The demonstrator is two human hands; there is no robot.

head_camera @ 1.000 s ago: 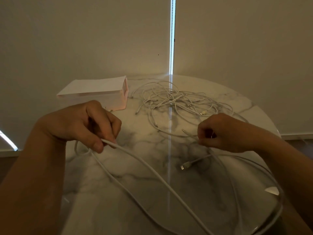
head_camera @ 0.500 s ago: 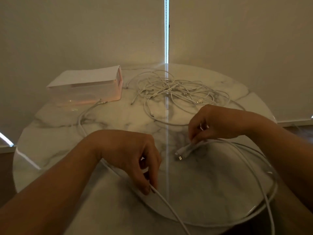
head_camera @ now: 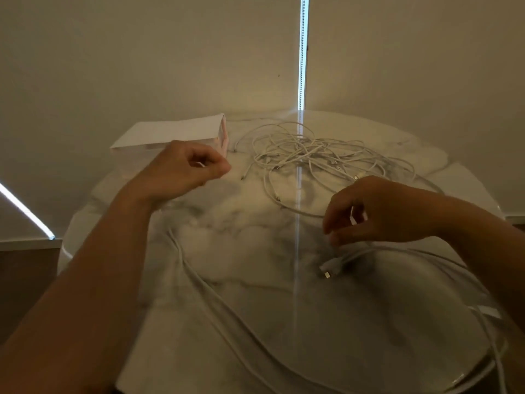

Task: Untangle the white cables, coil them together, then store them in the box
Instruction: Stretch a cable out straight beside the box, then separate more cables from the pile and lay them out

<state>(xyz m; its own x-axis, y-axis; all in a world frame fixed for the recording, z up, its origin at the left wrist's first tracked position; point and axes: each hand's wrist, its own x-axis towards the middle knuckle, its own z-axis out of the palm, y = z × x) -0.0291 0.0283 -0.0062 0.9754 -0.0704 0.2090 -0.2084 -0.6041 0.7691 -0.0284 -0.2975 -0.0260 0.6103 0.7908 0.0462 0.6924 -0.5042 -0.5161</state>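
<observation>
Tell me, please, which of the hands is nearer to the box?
Left. The left hand hovers right in front of the box, overlapping its front wall in view; the right hand is across the table, above the loose cable plugs.

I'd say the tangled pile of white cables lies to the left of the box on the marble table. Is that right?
Not quite. The head view shows the tangled pile of white cables lying to the right of the box, not to its left. Both are on the marble table, as you say.
</observation>
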